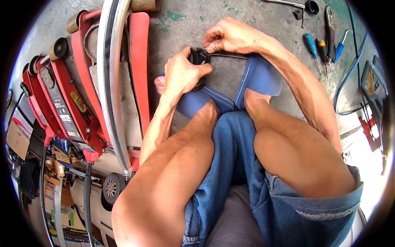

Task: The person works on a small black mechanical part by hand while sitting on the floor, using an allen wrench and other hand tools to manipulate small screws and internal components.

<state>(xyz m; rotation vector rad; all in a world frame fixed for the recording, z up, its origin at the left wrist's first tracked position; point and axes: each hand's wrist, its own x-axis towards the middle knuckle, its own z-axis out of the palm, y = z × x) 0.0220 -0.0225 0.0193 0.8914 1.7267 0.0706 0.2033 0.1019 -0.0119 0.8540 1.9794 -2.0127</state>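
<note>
Above my blue sandals (261, 76), my left hand (179, 74) is wrapped round a black plastic part (199, 57) with a ribbed, angular end. My right hand (230, 37) is closed in a pinch at the right side of that part, its thumb and index finger at the edge. Whatever lies between those fingertips is too small and hidden to name. A thin dark strip (232, 54) runs rightward from the part, below my right hand. I cannot tell whether the strip is joined to it.
Red floor jacks (68, 94) stand along the left, with a curved silver-and-black strip (112, 74) before them. At the far right lie a blue screwdriver (311, 46), pliers (330, 31), a blue-handled hook pick (340, 50) and a ratchet (288, 3). A blue cable (338, 92) curves beside a case (373, 84).
</note>
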